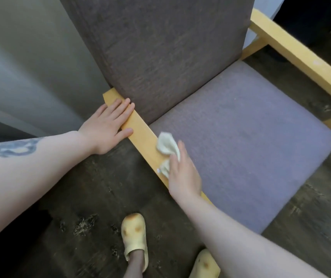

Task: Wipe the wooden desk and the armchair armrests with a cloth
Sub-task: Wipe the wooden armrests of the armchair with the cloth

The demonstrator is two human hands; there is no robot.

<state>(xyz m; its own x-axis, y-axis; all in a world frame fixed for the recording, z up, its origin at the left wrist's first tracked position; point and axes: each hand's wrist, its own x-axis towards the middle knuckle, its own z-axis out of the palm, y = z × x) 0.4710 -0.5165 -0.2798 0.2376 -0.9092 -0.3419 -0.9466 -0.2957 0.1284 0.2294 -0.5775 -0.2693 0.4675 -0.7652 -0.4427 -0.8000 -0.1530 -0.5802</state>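
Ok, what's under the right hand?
The white cloth lies under the right hand, pressed onto the near armrest. The cloth's part beneath the palm and the wood there are hidden.

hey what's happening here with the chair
A person is wiping an armchair's near wooden armrest with a small pale cloth. The right hand presses the cloth onto the armrest about midway along it, beside the seat cushion. The left hand lies flat on the back end of the same armrest, next to the backrest. The far armrest is untouched right now, and no desk is in view.
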